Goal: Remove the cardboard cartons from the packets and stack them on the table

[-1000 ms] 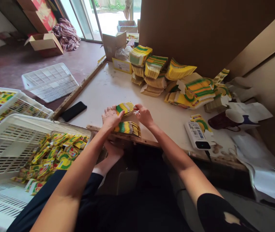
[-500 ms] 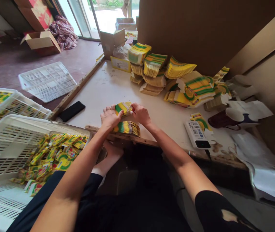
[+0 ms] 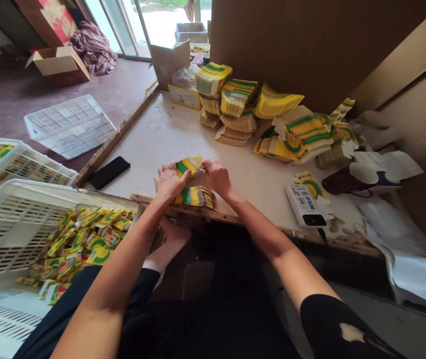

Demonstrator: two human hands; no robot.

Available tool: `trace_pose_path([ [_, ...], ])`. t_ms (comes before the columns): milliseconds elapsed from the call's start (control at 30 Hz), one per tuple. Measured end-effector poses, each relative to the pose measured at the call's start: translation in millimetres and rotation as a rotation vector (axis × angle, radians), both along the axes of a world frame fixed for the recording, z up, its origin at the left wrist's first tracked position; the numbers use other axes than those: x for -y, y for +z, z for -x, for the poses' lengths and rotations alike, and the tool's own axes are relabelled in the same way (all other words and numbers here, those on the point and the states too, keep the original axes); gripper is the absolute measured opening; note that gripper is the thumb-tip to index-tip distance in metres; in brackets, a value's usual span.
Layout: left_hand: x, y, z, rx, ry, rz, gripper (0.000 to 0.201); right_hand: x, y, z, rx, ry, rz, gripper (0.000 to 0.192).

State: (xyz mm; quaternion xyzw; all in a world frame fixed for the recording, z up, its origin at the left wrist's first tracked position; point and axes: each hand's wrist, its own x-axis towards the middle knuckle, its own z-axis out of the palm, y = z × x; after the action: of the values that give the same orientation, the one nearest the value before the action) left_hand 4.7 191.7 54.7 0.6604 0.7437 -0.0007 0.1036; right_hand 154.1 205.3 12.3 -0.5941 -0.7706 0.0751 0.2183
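My left hand (image 3: 168,180) rests over a small pile of yellow and green printed cartons (image 3: 186,167) on the table, thumb on the near side, fingers stretched along the left. At the right end of this pile my right hand (image 3: 216,175) is closed in a pinch; what lies between its fingertips is too small to make out. A second row of flat cartons (image 3: 196,197) stands on edge at the table's front edge, just below both hands.
Stacked carton bundles (image 3: 239,97) line the back of the white table (image 3: 153,134). A phone (image 3: 110,172) lies left; a white power bank (image 3: 306,205) and a dark mug (image 3: 338,182) stand right. A white crate (image 3: 7,219) holds packed small boxes (image 3: 86,237).
The view has shifted slightly. Both hands stay at the small pile, and my right fist has turned a little at its right end.
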Motion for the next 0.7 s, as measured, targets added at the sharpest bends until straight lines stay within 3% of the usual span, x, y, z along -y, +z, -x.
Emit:
trace_pose_path([
  [700, 0.4, 1.6, -0.7, 0.010, 0.000, 0.008, 0.060, 9.4, -2.8, -5.3, 0.055, 0.061, -0.055, 0.022],
])
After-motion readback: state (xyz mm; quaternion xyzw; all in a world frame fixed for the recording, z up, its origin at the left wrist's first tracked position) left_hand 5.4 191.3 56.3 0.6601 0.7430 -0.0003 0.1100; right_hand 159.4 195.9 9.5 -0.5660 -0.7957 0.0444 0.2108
